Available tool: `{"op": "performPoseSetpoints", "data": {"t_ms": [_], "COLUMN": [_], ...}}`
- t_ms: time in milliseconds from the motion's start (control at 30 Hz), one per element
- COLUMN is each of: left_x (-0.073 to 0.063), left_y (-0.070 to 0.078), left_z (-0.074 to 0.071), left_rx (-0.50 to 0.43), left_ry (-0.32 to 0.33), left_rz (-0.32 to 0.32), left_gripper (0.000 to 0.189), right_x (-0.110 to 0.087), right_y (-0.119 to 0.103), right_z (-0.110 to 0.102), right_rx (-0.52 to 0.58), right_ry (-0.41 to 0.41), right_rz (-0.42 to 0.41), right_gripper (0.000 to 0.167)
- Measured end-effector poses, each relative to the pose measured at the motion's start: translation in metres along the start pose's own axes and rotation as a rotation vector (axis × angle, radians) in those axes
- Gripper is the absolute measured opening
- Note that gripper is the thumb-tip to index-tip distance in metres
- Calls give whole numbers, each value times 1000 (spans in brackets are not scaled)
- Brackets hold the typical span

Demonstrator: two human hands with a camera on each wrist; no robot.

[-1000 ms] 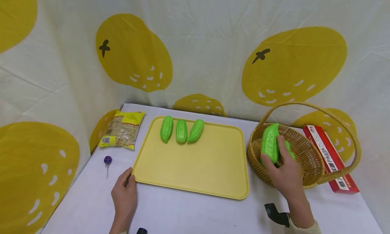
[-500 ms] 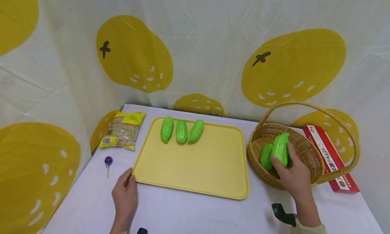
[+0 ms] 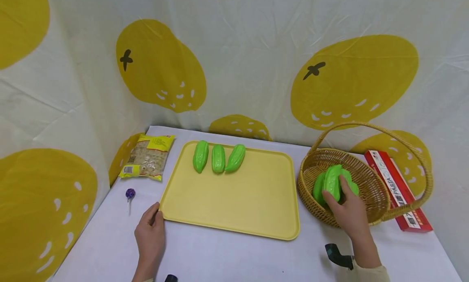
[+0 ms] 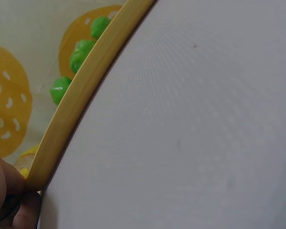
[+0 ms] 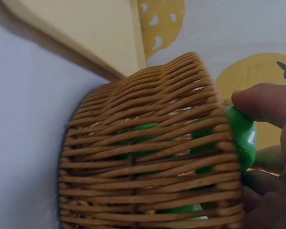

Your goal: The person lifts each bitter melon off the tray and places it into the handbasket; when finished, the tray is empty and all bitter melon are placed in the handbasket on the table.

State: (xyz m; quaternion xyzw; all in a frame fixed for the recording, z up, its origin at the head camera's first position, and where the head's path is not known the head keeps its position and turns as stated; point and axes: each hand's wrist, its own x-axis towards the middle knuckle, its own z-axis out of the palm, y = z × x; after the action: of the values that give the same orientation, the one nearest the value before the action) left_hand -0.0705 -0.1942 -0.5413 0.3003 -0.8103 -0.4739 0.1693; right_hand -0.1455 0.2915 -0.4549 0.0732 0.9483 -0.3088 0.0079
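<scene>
My right hand (image 3: 349,212) reaches into the wicker basket (image 3: 311,208) and holds a bumpy green bitter melon (image 3: 331,182) between thumb and fingers. Other green melons (image 3: 318,190) lie against it in the basket, partly covered. From the right wrist, the held bitter melon (image 5: 240,133) shows above the basket's rim, beneath the thumb. My left hand (image 3: 150,233) pinches the near left corner of the yellow tray (image 3: 234,204), thumb and a finger at its edge in the left wrist view. Three green bitter melons (image 3: 218,159) lie side by side along the tray's far left part.
A yellow-labelled clear bag (image 3: 148,156) lies left of the tray, with a purple lollipop (image 3: 130,193) nearer me. The basket's tall handle (image 3: 421,164) arches over its right side. A red pasta box (image 3: 397,192) lies beyond the basket. A patterned cloth backs the table.
My right hand has gone lower into the basket with the bitter melon, first shifting right, then slightly back left. The left hand and the tray have stayed put.
</scene>
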Motion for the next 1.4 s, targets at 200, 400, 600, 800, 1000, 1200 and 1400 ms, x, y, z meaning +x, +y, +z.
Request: {"op": "performPoseSetpoints", "data": {"t_ms": [200, 400, 600, 800, 1000, 1200, 1400], "left_x": [0, 0, 1, 2, 3, 2, 4], "left_y": [-1, -3, -4, -6, -8, -7, -7], "left_z": [0, 0, 0, 0, 1, 0, 1], "left_rx": [0, -2, -7, -1, 3, 0, -1], "left_ry": [5, 6, 10, 6, 12, 6, 7], "left_rz": [6, 0, 12, 23, 36, 25, 34], "left_gripper": [40, 40, 40, 40, 39, 40, 39], "right_x": [4, 5, 5, 3, 3, -1, -1], "right_y": [3, 3, 4, 1, -9, -34, -61], "right_z": [2, 2, 2, 0, -3, -2, 4], "right_rx": [-49, -49, -43, -28, 28, 75, 157], "right_ry": [-37, -53, -66, -41, 18, 160, 225], "right_rz": [12, 20, 29, 13, -24, -141, -306], "right_gripper": [85, 86, 87, 85, 83, 76, 72]}}
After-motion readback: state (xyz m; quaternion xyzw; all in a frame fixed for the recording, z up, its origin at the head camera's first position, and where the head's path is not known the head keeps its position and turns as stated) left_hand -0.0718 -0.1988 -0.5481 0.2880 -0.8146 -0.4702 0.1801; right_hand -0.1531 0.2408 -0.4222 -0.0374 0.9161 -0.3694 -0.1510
